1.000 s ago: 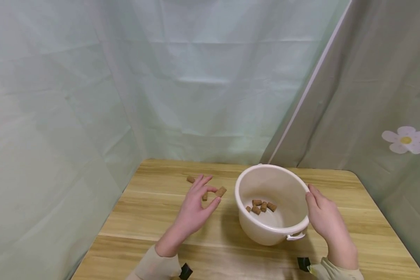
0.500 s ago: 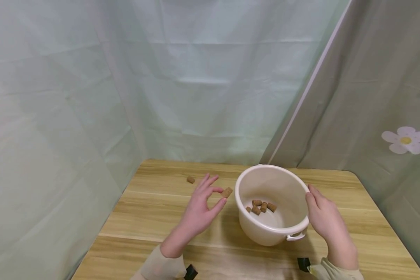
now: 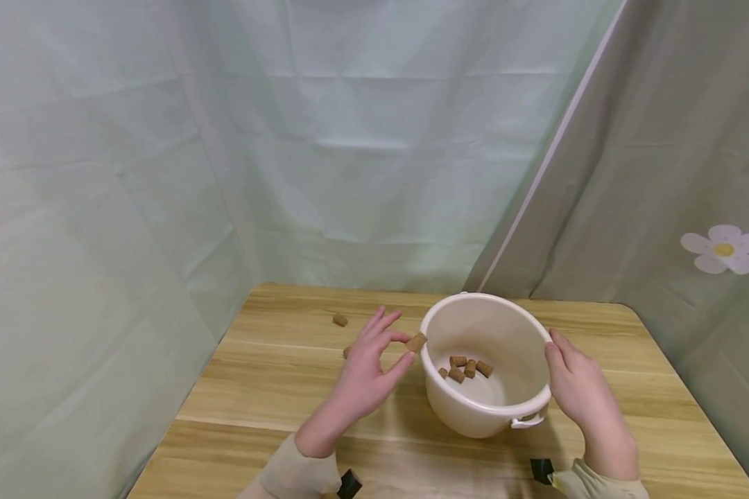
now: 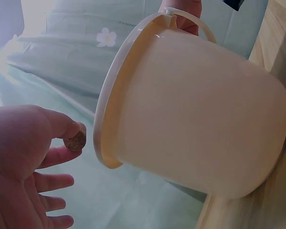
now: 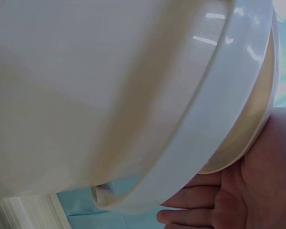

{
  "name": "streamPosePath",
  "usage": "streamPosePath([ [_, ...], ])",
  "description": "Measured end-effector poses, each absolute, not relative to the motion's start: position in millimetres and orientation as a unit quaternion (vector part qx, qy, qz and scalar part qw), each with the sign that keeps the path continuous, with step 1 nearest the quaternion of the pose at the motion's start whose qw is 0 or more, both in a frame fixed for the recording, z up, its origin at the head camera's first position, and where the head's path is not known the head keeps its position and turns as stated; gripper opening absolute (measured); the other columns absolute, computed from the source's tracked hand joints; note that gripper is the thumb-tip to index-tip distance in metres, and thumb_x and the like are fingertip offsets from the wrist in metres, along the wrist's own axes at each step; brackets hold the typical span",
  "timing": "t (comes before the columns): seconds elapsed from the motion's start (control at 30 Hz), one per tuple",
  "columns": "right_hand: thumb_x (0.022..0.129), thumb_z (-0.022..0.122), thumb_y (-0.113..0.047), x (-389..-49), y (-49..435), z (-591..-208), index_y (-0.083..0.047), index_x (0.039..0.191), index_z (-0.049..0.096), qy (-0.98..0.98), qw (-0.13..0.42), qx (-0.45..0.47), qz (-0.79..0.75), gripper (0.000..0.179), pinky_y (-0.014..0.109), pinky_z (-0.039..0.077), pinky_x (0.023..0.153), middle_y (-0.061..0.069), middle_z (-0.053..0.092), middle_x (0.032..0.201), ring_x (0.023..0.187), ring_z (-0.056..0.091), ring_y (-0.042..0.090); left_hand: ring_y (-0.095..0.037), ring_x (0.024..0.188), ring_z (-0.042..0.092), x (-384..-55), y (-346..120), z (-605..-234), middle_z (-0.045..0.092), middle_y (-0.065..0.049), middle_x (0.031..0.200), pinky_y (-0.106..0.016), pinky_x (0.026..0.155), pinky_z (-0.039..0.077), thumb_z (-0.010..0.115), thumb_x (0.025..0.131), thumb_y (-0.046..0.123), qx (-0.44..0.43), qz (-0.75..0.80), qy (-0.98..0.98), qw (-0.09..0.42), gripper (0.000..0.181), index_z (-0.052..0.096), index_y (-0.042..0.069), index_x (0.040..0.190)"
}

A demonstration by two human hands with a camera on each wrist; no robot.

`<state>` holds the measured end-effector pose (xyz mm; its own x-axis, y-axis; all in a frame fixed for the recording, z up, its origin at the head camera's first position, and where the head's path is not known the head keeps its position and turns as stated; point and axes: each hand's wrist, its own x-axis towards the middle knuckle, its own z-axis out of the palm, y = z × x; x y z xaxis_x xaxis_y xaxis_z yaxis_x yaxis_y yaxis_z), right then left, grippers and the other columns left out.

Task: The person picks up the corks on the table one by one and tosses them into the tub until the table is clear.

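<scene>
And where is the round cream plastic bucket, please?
In the head view, the bucket rests right of centre on the light-brown wooden table, between the left hand and right hand.

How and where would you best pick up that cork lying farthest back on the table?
Probably by its middle, coming straight down from above and pinching across the rounded sides. The cork is a short cylinder lying on its side on the table, with nothing visible over it, so its top seems easily reached.
</scene>
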<state>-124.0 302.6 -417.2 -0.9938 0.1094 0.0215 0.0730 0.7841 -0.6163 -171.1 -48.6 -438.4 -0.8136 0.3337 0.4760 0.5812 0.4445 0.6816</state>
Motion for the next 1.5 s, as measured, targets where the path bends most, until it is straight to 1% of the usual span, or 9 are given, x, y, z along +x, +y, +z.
streamPosePath([
  [0.17,0.117,0.021,-0.044,-124,302,-417,0.006,0.163,0.031,-0.944,0.025,-0.049,0.324,0.069,0.076,0.029,0.116,0.035,0.034,0.163,0.148,0.033,0.06,-0.036,0.159,0.029,-172,-44,-437,0.052,-0.013,0.161,-0.073,0.121,0.024,0.079,0.099,0.023,-0.279,-0.454,-0.836,0.136,0.019,0.075,0.013,0.114],
  [0.43,0.117,0.021,-0.044,-124,302,-417,0.006,0.164,0.03,-0.943,0.023,-0.051,0.328,0.069,0.076,0.029,0.116,0.035,0.034,0.163,0.148,0.032,0.06,-0.034,0.16,0.028,-173,-35,-434,0.051,-0.009,0.162,-0.07,0.123,0.023,0.078,0.099,0.023,-0.283,-0.457,-0.835,0.118,0.019,0.076,0.013,0.115],
  [0.57,0.117,0.021,-0.043,-124,302,-418,0.006,0.164,0.03,-0.943,0.024,-0.051,0.327,0.069,0.076,0.029,0.116,0.035,0.034,0.164,0.148,0.033,0.06,-0.036,0.159,0.029,-173,-31,-433,0.051,-0.01,0.162,-0.071,0.122,0.023,0.078,0.099,0.021,-0.29,-0.46,-0.831,0.117,0.018,0.076,0.012,0.115],
  [0.7,0.117,0.021,-0.043,-125,303,-418,0.005,0.164,0.031,-0.944,0.025,-0.051,0.326,0.068,0.076,0.029,0.116,0.035,0.034,0.163,0.148,0.033,0.06,-0.034,0.159,0.029,-173,-27,-433,0.051,-0.008,0.162,-0.07,0.122,0.024,0.077,0.1,0.023,-0.293,-0.453,-0.834,0.117,0.019,0.076,0.012,0.115],
  [0.8,0.117,0.021,-0.043,-125,302,-418,0.006,0.164,0.031,-0.944,0.026,-0.05,0.326,0.068,0.076,0.029,0.116,0.035,0.034,0.163,0.148,0.033,0.06,-0.033,0.16,0.029,-174,-25,-433,0.051,-0.011,0.162,-0.069,0.123,0.022,0.076,0.1,0.025,-0.295,-0.45,-0.835,0.114,0.02,0.076,0.013,0.116],
  [0.9,0.117,0.021,-0.043,-125,302,-418,0.006,0.164,0.03,-0.944,0.026,-0.05,0.325,0.068,0.076,0.029,0.116,0.035,0.034,0.163,0.148,0.033,0.06,-0.036,0.159,0.029,-175,-23,-434,0.051,-0.014,0.161,-0.069,0.123,0.021,0.076,0.1,0.025,-0.299,-0.449,-0.835,0.111,0.022,0.076,0.012,0.117],
  [1.13,0.117,0.021,-0.042,-127,304,-418,0.006,0.164,0.029,-0.945,0.022,-0.05,0.323,0.067,0.076,0.029,0.116,0.035,0.034,0.163,0.148,0.033,0.06,-0.038,0.158,0.03,-177,-19,-433,0.051,-0.011,0.161,-0.068,0.123,0.023,0.076,0.1,0.025,-0.304,-0.437,-0.838,0.116,0.022,0.076,0.011,0.118],
  [1.27,0.117,0.021,-0.041,-127,304,-418,0.006,0.164,0.029,-0.946,0.022,-0.049,0.321,0.067,0.075,0.028,0.116,0.035,0.034,0.163,0.148,0.033,0.06,-0.042,0.158,0.031,-177,-18,-433,0.051,-0.013,0.161,-0.069,0.123,0.025,0.076,0.1,0.025,-0.309,-0.438,-0.836,0.119,0.022,0.076,0.011,0.117],
  [1.5,0.118,0.022,-0.04,-127,304,-419,0.007,0.164,0.03,-0.946,0.028,-0.046,0.319,0.066,0.075,0.029,0.116,0.036,0.035,0.162,0.147,0.034,0.06,-0.034,0.16,0.027,-177,-17,-433,0.05,-0.011,0.162,-0.065,0.125,0.023,0.074,0.102,0.028,-0.307,-0.434,-0.839,0.112,0.027,0.075,0.011,0.123],
])
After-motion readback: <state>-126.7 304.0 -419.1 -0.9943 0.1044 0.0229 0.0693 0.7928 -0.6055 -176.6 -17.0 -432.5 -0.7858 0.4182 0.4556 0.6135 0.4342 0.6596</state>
